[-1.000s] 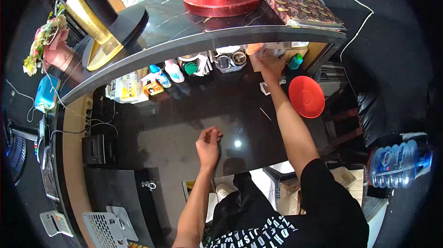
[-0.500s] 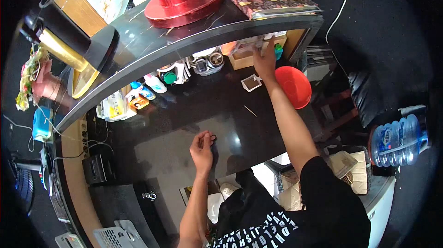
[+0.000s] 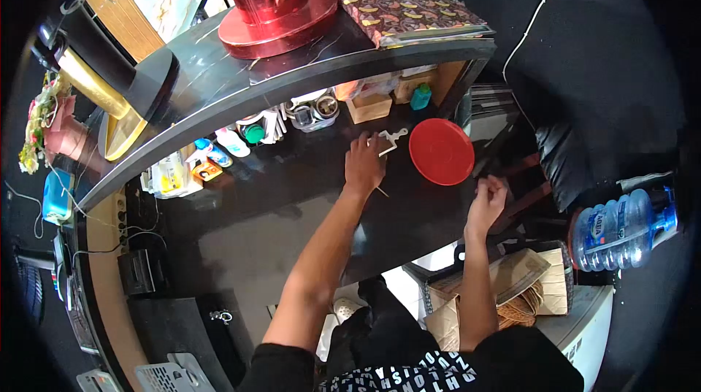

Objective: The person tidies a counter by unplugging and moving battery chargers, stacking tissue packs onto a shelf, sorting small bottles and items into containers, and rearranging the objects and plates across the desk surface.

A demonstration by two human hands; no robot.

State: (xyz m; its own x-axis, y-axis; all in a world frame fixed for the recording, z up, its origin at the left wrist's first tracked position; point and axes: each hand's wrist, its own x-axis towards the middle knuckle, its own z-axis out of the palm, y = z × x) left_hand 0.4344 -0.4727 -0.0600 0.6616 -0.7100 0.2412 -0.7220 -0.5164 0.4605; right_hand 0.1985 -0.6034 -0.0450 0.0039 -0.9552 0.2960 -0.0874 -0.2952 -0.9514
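My left hand (image 3: 365, 166) reaches over the dark desk, its fingers closed at the left edge of a small white tray (image 3: 391, 145) with a scalloped tab. The hand hides part of that tray, which looks tilted. Just below the hand, the end of a thin wooden stick (image 3: 382, 192) shows on the desk. A round red plastic container (image 3: 442, 151) stands to the right of the tray. My right hand (image 3: 488, 201) is below and right of the red container, with fingers curled together. Whatever those fingers hold, if anything, is too small to make out.
Bottles (image 3: 232, 142), a clear organizer (image 3: 314, 114), a cardboard box (image 3: 369, 108) and a teal bottle (image 3: 420, 97) line the shelf under the raised counter (image 3: 292, 69). A large water bottle (image 3: 613, 230) lies at the right. A paper bag (image 3: 522, 275) stands below.
My right hand has pulled back from the boxes to below the red container. My left hand has moved up and right to the white tray. The view has shifted slightly.
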